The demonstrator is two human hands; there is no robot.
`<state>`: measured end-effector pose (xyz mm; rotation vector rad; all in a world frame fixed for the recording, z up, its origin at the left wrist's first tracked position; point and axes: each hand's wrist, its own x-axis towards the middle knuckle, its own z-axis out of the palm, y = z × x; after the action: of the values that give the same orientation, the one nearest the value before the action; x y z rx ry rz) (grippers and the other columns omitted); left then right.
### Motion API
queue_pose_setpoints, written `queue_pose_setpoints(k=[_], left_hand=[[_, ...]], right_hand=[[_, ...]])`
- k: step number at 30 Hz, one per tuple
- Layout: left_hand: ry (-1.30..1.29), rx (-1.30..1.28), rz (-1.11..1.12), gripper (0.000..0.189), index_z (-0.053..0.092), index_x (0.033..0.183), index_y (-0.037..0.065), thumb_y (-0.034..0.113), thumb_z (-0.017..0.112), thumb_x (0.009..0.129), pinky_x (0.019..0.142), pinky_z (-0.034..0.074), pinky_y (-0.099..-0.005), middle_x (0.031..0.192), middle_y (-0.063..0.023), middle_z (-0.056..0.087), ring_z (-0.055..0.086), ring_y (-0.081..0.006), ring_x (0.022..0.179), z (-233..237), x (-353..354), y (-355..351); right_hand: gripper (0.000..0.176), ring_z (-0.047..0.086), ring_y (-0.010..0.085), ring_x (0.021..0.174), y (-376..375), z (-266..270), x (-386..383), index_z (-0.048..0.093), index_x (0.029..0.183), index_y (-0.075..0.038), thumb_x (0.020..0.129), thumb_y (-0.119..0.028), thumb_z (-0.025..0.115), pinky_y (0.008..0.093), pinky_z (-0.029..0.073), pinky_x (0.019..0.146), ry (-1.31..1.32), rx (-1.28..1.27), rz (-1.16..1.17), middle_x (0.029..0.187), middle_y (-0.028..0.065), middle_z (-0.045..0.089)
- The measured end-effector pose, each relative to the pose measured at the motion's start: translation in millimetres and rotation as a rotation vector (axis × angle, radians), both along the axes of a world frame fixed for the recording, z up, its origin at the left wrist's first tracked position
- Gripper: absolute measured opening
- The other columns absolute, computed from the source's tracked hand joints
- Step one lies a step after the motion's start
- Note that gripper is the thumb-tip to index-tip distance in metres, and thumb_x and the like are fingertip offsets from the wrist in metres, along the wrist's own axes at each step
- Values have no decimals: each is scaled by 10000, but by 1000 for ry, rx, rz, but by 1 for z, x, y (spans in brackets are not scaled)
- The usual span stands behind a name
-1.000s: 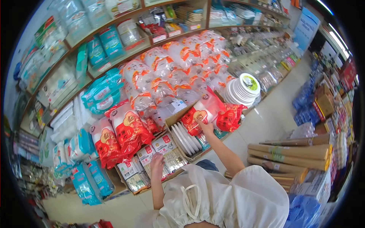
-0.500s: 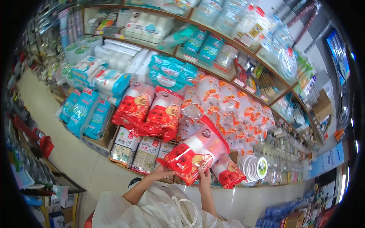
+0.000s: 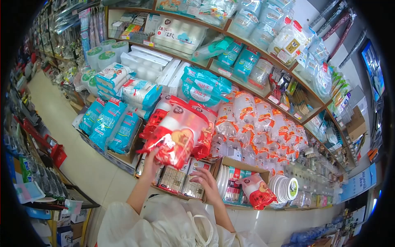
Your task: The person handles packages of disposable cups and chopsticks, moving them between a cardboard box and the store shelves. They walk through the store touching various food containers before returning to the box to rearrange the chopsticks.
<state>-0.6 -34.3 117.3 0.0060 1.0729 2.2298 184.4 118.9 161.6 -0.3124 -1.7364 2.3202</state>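
In the head view my left hand [image 3: 150, 164] grips the lower left edge of a red and clear plastic pack [image 3: 177, 131] with white rounded contents, perhaps cups. The pack is tilted and stands in front of similar red packs [image 3: 205, 138], partly covering them. My right hand [image 3: 205, 184] is off the pack, below and right of it, with its fingers apart and nothing in them. Beneath the hands lie packs of wooden chopsticks [image 3: 175, 177] in a box. A smaller red pack [image 3: 258, 190] leans on an open carton to the right of my right hand.
Blue-green packs [image 3: 108, 123] stand at the left, and clear bags with orange print [image 3: 251, 119] fill the middle right. White round stacked items [image 3: 284, 188] lie near the front edge. Wooden shelves [image 3: 247, 84] rise behind. A tiled aisle [image 3: 92, 175] runs at the left.
The red pack has moved left and upward, from the front of the display to the other red packs. My right hand has let go of it. The carton behind is now uncovered.
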Motion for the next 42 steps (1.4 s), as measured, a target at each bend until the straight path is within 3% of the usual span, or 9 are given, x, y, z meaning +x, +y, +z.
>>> queue_pose_setpoints(k=[8,15,24,32,35,36,37,39,42], left_hand=[[-81,-72,48,549,505,1128,116,442,661,714,830,458,-382,1045,-90,572,564,-240,941,9,-96,44],[-115,0,92,534,494,1114,101,387,697,711,882,419,-372,1059,-76,533,511,-226,986,-36,-100,62],[-122,-150,-58,622,438,1172,70,426,685,725,897,431,-402,1118,-146,483,490,-284,1050,-23,-105,46],[-48,104,43,448,511,1120,41,293,641,773,874,444,-391,1093,-107,541,488,-245,1058,-29,-114,48],[-44,183,-12,466,456,1215,233,-23,501,829,761,486,-567,1276,-121,383,447,-331,1078,-50,-126,49],[60,155,-31,491,432,1241,233,-17,514,827,786,480,-548,1278,-129,382,440,-322,1095,-56,-129,51],[-247,298,-100,496,410,1260,251,25,531,835,829,469,-509,1280,-129,384,432,-307,1110,-50,-135,49],[75,84,55,518,398,1275,118,201,618,814,935,414,-432,1263,-120,408,399,-311,1151,-60,-129,55],[-188,134,6,590,393,1269,60,237,664,776,975,387,-412,1278,-135,372,388,-320,1158,-43,-132,49]], right_hand=[[316,571,202,928,5,-22,41,442,1162,32,868,-61,507,301,438,838,-79,110,-255,1056,136,570],[309,588,198,887,12,-40,87,473,1140,5,857,-111,516,309,462,814,-143,166,-522,1037,123,589],[271,578,164,860,27,-47,105,488,1119,-7,860,-87,489,274,455,772,-112,172,-613,1016,96,591],[276,539,142,947,31,-51,117,474,1122,12,849,-19,495,273,436,831,-33,117,-616,1034,100,565],[275,539,116,917,33,-56,133,481,1118,-2,846,-35,505,257,440,808,-56,122,-637,1020,76,569],[275,541,110,908,35,-59,141,483,1117,-6,845,-40,509,253,441,798,-67,138,-646,1016,70,571],[271,545,106,890,38,-62,152,488,1113,-11,845,-47,513,252,444,781,-82,144,-668,1008,64,574],[263,552,97,856,47,-66,177,500,1103,-23,844,-60,520,248,450,748,-114,162,-689,991,50,580],[246,562,95,805,69,-73,217,516,1086,-35,843,-73,523,250,456,707,-120,286,-849,953,41,594]])
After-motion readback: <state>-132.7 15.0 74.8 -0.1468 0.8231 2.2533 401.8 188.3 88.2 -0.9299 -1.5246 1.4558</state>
